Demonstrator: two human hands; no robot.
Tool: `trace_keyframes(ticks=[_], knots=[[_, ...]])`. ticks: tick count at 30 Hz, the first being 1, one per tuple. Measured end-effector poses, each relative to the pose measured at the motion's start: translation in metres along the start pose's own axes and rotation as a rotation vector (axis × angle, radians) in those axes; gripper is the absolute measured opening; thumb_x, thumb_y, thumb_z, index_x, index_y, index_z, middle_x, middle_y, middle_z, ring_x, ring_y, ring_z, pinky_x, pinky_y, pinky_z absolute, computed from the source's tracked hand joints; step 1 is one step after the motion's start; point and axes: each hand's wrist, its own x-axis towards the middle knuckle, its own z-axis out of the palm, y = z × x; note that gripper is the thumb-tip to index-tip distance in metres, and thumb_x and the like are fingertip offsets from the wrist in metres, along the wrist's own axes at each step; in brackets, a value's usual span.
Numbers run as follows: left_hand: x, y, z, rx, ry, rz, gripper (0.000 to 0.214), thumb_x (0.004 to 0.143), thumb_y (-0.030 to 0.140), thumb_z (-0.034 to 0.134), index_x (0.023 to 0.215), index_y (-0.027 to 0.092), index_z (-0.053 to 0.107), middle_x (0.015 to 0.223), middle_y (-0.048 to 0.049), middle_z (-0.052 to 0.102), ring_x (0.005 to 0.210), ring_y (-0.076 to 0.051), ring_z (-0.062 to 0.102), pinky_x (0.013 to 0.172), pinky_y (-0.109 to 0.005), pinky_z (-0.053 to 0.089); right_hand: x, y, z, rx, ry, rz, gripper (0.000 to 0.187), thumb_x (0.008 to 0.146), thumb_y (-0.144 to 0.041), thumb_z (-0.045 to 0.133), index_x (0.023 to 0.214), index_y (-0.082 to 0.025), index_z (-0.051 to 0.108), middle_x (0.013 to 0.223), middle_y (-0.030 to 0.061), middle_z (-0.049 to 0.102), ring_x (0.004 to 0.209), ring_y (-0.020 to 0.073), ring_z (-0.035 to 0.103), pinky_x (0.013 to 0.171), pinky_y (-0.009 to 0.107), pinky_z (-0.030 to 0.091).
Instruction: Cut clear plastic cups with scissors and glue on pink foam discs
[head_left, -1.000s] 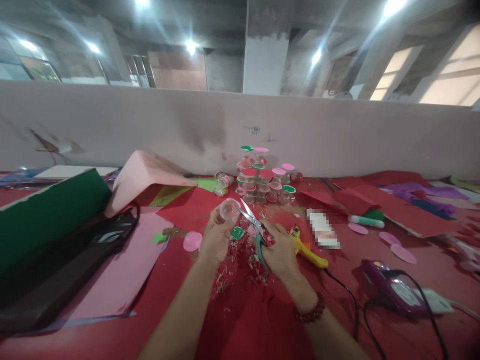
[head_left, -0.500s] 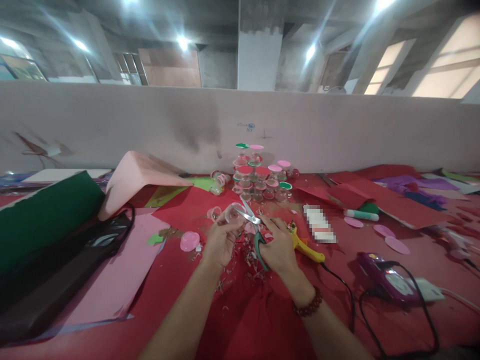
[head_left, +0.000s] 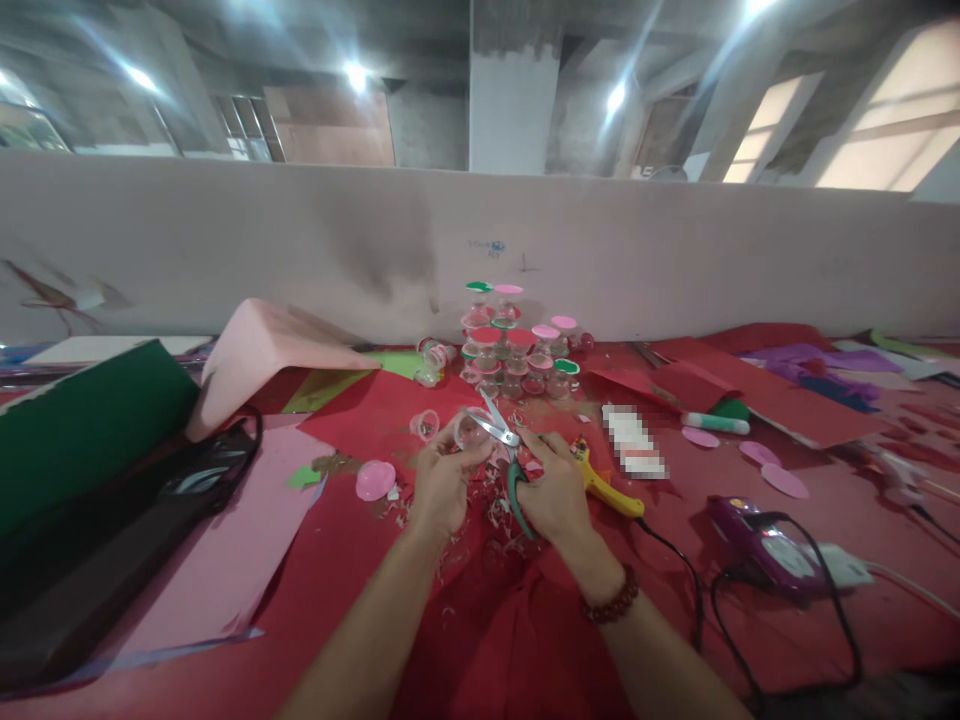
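Observation:
My left hand (head_left: 444,485) is closed on the rim of a small clear plastic cup (head_left: 469,430). In my right hand (head_left: 556,490) is a pair of scissors (head_left: 517,480) with green handles, its silver blades parted at the cup's edge. Pale trimmings (head_left: 499,505) lie scattered on the red sheet below my hands. Another clear cup (head_left: 425,425) lies just beyond my left hand, and a pink-topped cup (head_left: 375,481) is to its left. Close to my right hand lies a yellow glue gun (head_left: 611,492) with a black cord.
Stacked clear cups with green, red and pink discs (head_left: 517,345) stand by the white partition (head_left: 300,240). On the left are a black bag (head_left: 150,540) and a green board (head_left: 97,440). A purple power socket (head_left: 765,550), a marker (head_left: 715,423) and pink discs (head_left: 784,480) lie rightward.
The view has shifted slightly, so the scene sits a little further left. Both hands keep their grip on cup and scissors, with the blades still parted at the cup's edge.

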Motion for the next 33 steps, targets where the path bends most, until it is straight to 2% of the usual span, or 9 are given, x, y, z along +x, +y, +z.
trace_keyframes(ticks=[6,11,16,22,33], knots=[[-0.0007,0.0016,0.002,0.0,0.021,0.01,0.041,0.054,0.011,0.077,0.093,0.019,0.069,0.086,-0.002,0.071,0.08,-0.015,0.066,0.075,-0.026,0.048,-0.0005,0.0003,0.0002,-0.015,0.0,-0.004,0.043,0.071,-0.016,0.052,0.112,-0.025,0.064,0.087,0.0049,0.058,0.08,0.0193,0.056,0.077,0.031,0.047],[0.0026,0.0025,-0.0006,-0.023,0.072,-0.026,0.042,0.052,0.006,0.076,0.092,0.018,0.07,0.089,-0.0024,0.071,0.08,-0.015,0.066,0.076,-0.026,0.049,0.0005,-0.0004,-0.0014,0.023,-0.053,0.021,0.042,0.071,-0.018,0.054,0.112,-0.024,0.064,0.083,0.0039,0.058,0.074,0.0184,0.057,0.07,0.029,0.046],[0.0059,0.0023,-0.0043,-0.038,0.054,-0.022,0.039,0.055,0.004,0.073,0.091,0.016,0.07,0.09,-0.0028,0.07,0.082,-0.014,0.065,0.076,-0.025,0.049,0.001,-0.0056,-0.0052,-0.028,-0.08,-0.016,0.043,0.068,-0.021,0.058,0.111,-0.023,0.06,0.099,0.0068,0.057,0.086,0.022,0.056,0.078,0.033,0.046],[0.006,0.0014,-0.0048,-0.037,0.028,-0.014,0.04,0.056,0.004,0.073,0.093,0.017,0.07,0.089,-0.0014,0.07,0.083,-0.013,0.064,0.077,-0.024,0.048,0.0006,-0.0082,-0.007,-0.09,-0.07,-0.031,0.041,0.067,-0.018,0.057,0.107,-0.022,0.059,0.1,0.0072,0.054,0.091,0.0239,0.053,0.083,0.037,0.044],[0.0043,0.0033,-0.0013,-0.051,0.02,-0.045,0.038,0.055,0.004,0.074,0.09,0.017,0.07,0.085,0.0001,0.069,0.077,-0.011,0.064,0.07,-0.02,0.048,0.0019,-0.0049,-0.006,-0.047,-0.08,-0.016,0.04,0.068,-0.02,0.059,0.108,-0.022,0.058,0.1,0.0071,0.054,0.092,0.0232,0.053,0.083,0.036,0.044]])
